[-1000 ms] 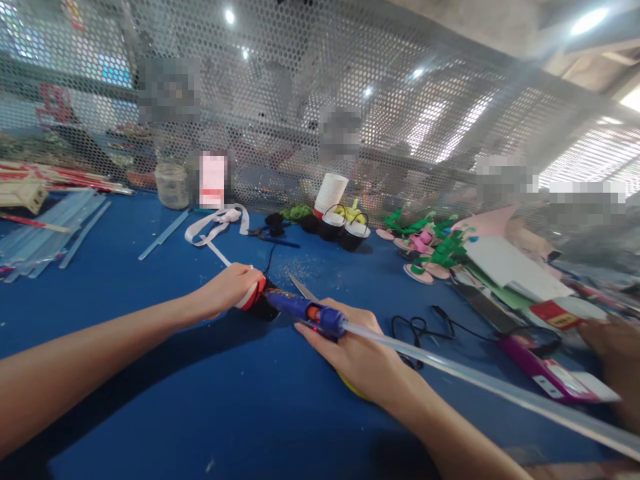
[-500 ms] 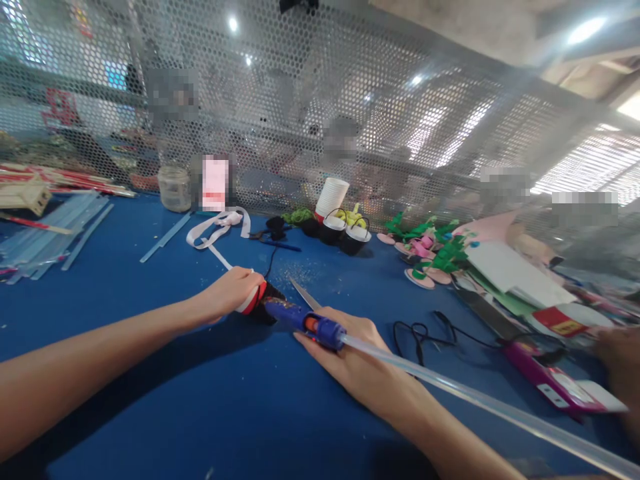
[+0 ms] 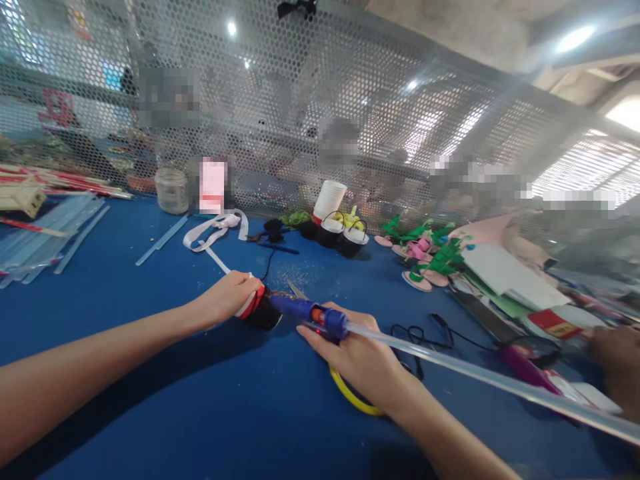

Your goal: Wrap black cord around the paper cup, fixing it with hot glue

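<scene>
My left hand is closed round a small paper cup, tilted on its side, with red and white showing near my fingers and black yarn wrapped over the rest. A white ribbon runs up to that hand, and a black yarn strand leads from the cup toward a dark tangle. In my right hand is a blue hot glue gun, its nozzle at the cup's black side. A long clear glue stick extends from its rear. Scissors with a yellow handle lie under the right hand, mostly covered.
Stacked white cups and small black pots stand at the back. Green-leafed craft pieces sit right of them. Clear strips, a jar and a phone are left. Another person's hand is beside a purple power strip.
The glue gun has drawn slightly right from the cup, baring more of its black side. The scissors' yellow handle has come into view below my right hand.
</scene>
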Action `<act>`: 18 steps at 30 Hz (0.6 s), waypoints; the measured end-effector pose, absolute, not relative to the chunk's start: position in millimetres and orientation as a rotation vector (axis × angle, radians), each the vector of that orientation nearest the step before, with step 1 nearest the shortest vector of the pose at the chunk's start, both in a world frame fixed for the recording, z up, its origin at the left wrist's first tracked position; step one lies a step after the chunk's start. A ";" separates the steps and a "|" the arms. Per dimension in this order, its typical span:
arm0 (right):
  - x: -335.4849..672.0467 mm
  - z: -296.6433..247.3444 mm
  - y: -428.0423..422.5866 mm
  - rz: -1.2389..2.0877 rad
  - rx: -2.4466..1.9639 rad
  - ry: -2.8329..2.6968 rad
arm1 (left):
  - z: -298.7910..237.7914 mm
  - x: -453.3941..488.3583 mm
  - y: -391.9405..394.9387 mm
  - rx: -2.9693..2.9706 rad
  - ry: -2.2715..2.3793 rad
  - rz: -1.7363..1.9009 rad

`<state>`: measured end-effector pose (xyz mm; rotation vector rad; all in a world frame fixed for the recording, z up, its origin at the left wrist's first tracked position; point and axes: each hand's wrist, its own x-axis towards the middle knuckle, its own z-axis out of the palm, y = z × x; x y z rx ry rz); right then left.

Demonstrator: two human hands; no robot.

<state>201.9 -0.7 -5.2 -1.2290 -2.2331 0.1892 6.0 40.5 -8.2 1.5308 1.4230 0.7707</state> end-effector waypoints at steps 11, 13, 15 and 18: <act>200.8 -1.0 -0.1 0.245 -1.193 -2.227 | -6.1 7.3 40.2 1.578 1.430 0.762; 201.4 -2.1 -0.1 0.252 -1.183 -2.241 | -6.2 7.3 39.7 1.579 1.430 0.772; 201.7 -2.6 0.1 0.262 -1.185 -2.237 | -6.0 7.6 39.0 1.580 1.426 0.766; 201.3 -2.2 0.5 0.261 -1.209 -2.212 | -4.7 8.4 37.8 1.587 1.420 0.738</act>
